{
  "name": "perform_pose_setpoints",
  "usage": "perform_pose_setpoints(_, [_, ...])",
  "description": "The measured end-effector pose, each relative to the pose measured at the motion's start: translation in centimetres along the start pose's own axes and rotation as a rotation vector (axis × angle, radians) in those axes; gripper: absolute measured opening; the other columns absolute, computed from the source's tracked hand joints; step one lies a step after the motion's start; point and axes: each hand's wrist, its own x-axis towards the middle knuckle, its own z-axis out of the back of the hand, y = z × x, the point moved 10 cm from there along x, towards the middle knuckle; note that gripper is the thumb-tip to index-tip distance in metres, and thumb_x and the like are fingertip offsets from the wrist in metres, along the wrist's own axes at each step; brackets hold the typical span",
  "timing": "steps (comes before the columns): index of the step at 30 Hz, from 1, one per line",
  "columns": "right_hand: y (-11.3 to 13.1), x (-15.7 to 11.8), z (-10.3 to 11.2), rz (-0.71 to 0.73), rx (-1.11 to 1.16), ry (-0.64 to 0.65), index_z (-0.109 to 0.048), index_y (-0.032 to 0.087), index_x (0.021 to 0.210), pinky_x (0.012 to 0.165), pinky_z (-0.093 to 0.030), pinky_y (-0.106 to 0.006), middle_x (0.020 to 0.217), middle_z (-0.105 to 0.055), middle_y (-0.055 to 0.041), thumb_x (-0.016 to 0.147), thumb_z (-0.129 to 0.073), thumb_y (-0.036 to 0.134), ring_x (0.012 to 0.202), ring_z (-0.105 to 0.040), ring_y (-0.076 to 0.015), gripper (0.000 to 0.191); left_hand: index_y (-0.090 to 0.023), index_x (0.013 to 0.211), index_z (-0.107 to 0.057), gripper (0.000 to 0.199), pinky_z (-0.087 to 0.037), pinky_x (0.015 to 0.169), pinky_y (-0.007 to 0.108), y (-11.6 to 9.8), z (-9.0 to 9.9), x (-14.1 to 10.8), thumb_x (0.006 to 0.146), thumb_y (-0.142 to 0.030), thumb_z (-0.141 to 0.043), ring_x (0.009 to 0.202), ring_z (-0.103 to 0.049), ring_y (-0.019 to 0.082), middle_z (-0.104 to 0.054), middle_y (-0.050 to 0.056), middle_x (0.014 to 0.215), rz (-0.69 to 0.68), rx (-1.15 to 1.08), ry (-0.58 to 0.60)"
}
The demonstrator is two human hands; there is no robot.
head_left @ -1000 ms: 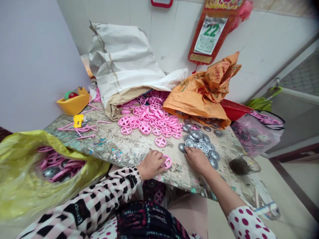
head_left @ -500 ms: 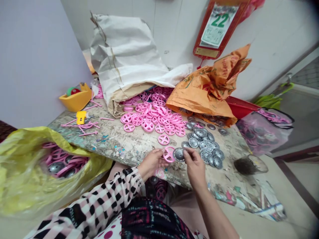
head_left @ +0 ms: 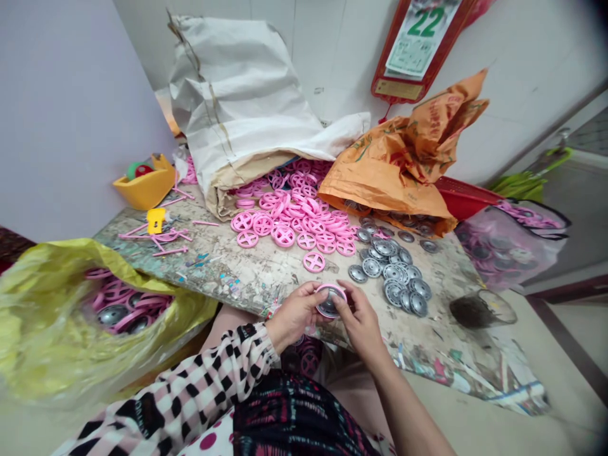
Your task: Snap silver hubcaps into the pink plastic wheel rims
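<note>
pink plastic wheel (head_left: 331, 290) with silver disc (head_left: 327, 308) inside, gripped at the rim by the fingertips of left hand (head_left: 293, 315) and right hand (head_left: 363, 321) over the workbench (head_left: 256, 272); fingers hide part of the rim, so the fit is unclear. loose pink wheels (head_left: 289, 221) and silver discs (head_left: 399, 282) lie beyond.

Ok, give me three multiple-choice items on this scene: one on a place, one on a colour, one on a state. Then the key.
1. Where do the loose silver discs lie on the table?
A) Inside the orange sack
B) To the right of the pink wheels
C) Under the white sack

2. What colour is the big number on the wall calendar?
A) Green
B) Red
C) Black

3. What do the left hand and right hand hold?
A) Nothing, both lie flat
B) A red basket
C) A pink wheel with a silver disc

1 B: the discs spread beside the pile.
2 A: the 22 prints green.
3 C: both hands clasp the pair above the table.
</note>
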Motion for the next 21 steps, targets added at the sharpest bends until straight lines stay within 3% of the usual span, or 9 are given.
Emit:
perform_pose_setpoints(3, [-0.5,-0.1,-0.6,-0.05,0.063,0.101,-0.06,0.019,0.101,0.075,-0.046,-0.029,0.091,-0.064,-0.0039,0.088,-0.05,0.047,0.083,-0.058,-0.0184,0.033,-0.015,0.083,-0.056,0.042,-0.051,0.056,0.025,0.1,-0.2,0.0,0.059,-0.04,-0.08,0.059,-0.059,0.012,-0.062,0.001,0.073,-0.007,0.057,-0.012])
perform_pose_setpoints(8, [-2.2,-0.3,-0.7,-0.136,0.126,0.021,-0.061,0.019,0.091,0.071,-0.046,-0.028,0.083,-0.064,-0.0023,0.084,-0.055,0.048,0.076,-0.058,-0.0177,0.03,-0.015,0.08,-0.055,0.036,-0.048,0.05,0.023,0.7,0.6,0.1,0.063,-0.04,-0.076,0.053,-0.058,0.012,-0.06,-0.001,0.068,-0.009,0.176,-0.087])
perform_pose_setpoints(17, [-5.2,-0.8,-1.4,-0.345,0.487,0.013,-0.055,0.02,0.089,0.049,-0.043,-0.023,0.073,-0.059,0.0004,0.067,-0.07,0.055,0.059,-0.053,-0.0136,0.045,-0.017,0.093,-0.056,0.037,-0.052,0.055,0.024,1.3,1.2,0.5,0.072,-0.043,-0.07,0.062,-0.063,0.013,-0.064,0.002,0.08,0.069,0.261,-0.042])
perform_pose_setpoints(21, [-5.4,-1.6,-1.8,-0.399,0.595,-0.02,-0.049,0.022,0.092,0.052,-0.048,-0.025,0.078,-0.06,0.0009,0.066,-0.073,0.051,0.062,-0.056,-0.0145,0.045,-0.017,0.092,-0.056,0.038,-0.05,0.053,0.023,1.0,1.2,0.6,0.069,-0.041,-0.072,0.058,-0.062,0.013,-0.064,0.001,0.074,0.048,0.311,-0.004])
